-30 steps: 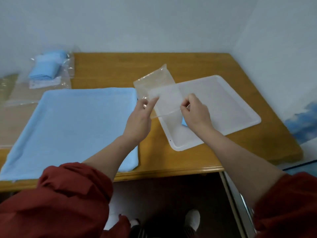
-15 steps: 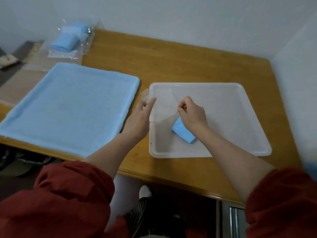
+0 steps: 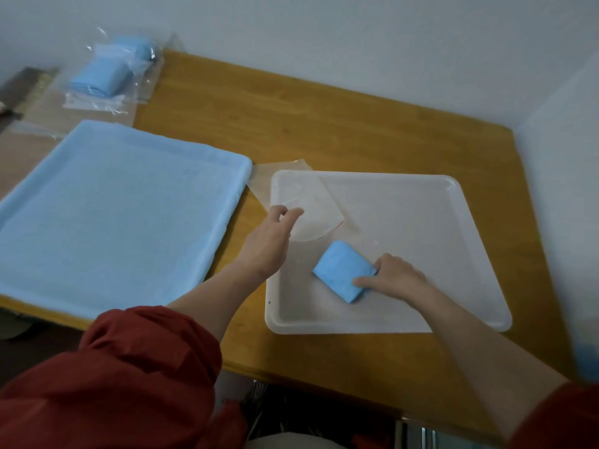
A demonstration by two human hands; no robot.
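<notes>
The wooden table (image 3: 324, 134) stands in a corner of white walls and carries all items. The largest item on it is a light blue sheet (image 3: 113, 222), spread flat over the left part of the table, its near edge reaching the table's front edge. Just right of the sheet lies a shallow white tray (image 3: 437, 222), resting flat on the table. At the far left corner lies a clear-wrapped blue bundle (image 3: 107, 76), well apart from the tray. A transparent pouch (image 3: 317, 205) hangs over the tray's far left corner, partly past the rim toward the sheet. The left hand (image 3: 269, 244) pinches the near edge of this pouch between thumb and forefinger. A folded blue packet (image 3: 340, 270) lies inside the tray, in its near left area, set diagonally on the tray floor. The right hand (image 3: 397, 277) grasps the packet's right end, thumb on the near side and fingers curled over the far side. Both forearms are bare, with red sleeves pushed up.
</notes>
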